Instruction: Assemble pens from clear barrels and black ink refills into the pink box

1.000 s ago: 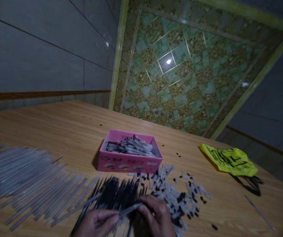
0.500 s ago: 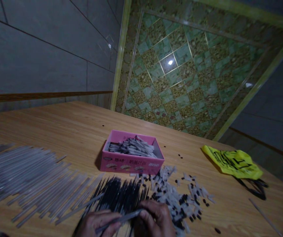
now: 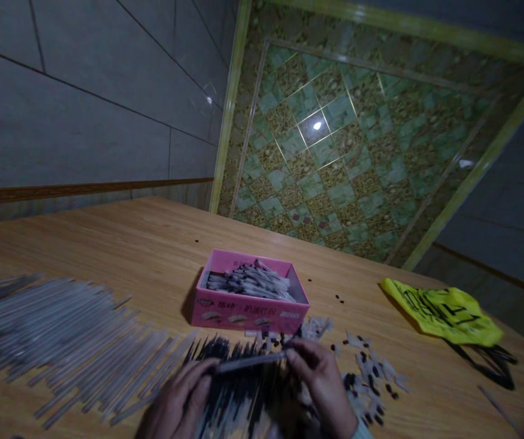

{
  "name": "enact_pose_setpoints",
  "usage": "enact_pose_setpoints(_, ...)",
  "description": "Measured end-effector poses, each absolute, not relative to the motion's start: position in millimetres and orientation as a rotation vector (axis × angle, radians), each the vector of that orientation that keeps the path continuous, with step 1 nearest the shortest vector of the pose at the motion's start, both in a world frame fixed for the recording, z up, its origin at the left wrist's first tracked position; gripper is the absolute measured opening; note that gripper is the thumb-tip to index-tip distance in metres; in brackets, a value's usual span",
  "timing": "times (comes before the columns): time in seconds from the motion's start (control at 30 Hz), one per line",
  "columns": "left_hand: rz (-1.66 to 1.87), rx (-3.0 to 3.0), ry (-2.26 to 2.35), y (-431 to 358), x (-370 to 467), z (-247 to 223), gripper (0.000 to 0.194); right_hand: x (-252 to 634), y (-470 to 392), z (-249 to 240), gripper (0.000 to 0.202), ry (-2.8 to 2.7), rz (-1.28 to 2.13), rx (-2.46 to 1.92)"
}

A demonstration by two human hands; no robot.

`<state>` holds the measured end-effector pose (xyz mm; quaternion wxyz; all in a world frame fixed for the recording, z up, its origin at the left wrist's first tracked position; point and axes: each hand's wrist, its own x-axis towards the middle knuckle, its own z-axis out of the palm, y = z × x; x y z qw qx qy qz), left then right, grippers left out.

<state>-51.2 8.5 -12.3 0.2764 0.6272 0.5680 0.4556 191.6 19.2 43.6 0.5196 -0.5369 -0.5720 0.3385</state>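
Between my two hands a slim translucent pen with a dark core is held nearly level above the dark refills. My left hand grips its left end, fingers closed. The thumb and fingers of my right hand pinch its right end. Just beyond stands a pink box holding many assembled pens. Clear tubes are spread on the left. Small white and black caps lie scattered to the right, partly hidden by my right hand.
The wooden table meets a tiled wall on the left. A yellow bag with black straps lies at the right, and a thin stick is near the right edge. A few small black bits dot the table behind the box.
Both hands have risen with the pen and moved further apart, my right hand shifting right. More of the pen's length shows. The camera view has tilted slightly, so the table sits lower.
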Motion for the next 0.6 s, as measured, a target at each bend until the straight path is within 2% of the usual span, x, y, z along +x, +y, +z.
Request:
enact_pose_setpoints(0.13, 1.061, 2.053, 1.72, 20.3, -67.6, -16.0, 0.026, 208.5, 52.5, 67.8, 0.028, -1.058, 0.795, -1.139)
enact_pose_setpoints(0.37, 0.461, 2.293, 2.097, 23.0, -69.0, -11.6, 0.044, 204.7, 119.0, 67.3, 0.032, -0.936, 0.789, -1.026)
enact_pose_setpoints(0.6, 0.388, 2.213, 2.05, 27.3, -73.5, -23.8, 0.048, 196.0, 124.9, 79.7, 0.051, -1.069, 0.789, -1.088)
